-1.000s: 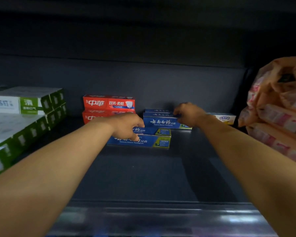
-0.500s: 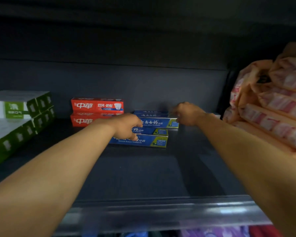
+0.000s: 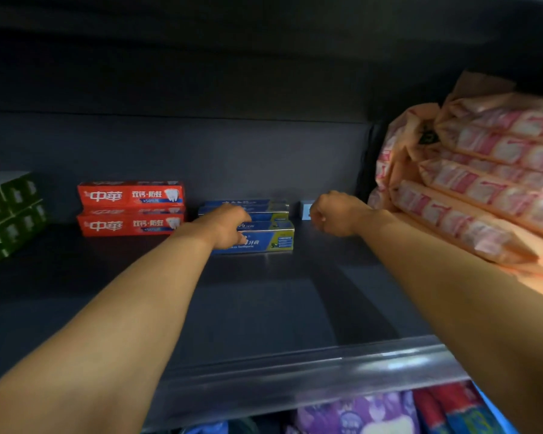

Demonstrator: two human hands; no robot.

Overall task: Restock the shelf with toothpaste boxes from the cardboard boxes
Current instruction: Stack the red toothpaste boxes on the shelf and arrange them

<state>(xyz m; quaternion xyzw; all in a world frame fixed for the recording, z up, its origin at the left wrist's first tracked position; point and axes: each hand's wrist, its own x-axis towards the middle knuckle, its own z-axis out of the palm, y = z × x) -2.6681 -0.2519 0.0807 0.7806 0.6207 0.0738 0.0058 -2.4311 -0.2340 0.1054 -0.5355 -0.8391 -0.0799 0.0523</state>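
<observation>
Deep on shelf (image 3: 264,308) | left hand (image 3: 224,228) touching blue boxes (image 3: 264,239) | right hand (image 3: 334,214) fisted, empty

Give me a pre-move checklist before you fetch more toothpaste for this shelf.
1. Blue boxes stacked flat, front row squared: ok.
2. Left hand clear of the blue boxes: not ok, it rests on them.
3. Right hand empty: ok, curled beside the stack, nothing visible in it.
4. Red boxes stacked neatly: ok.
5. Free shelf space in front: ok.
6. Pink packs stable: cannot tell.
</observation>
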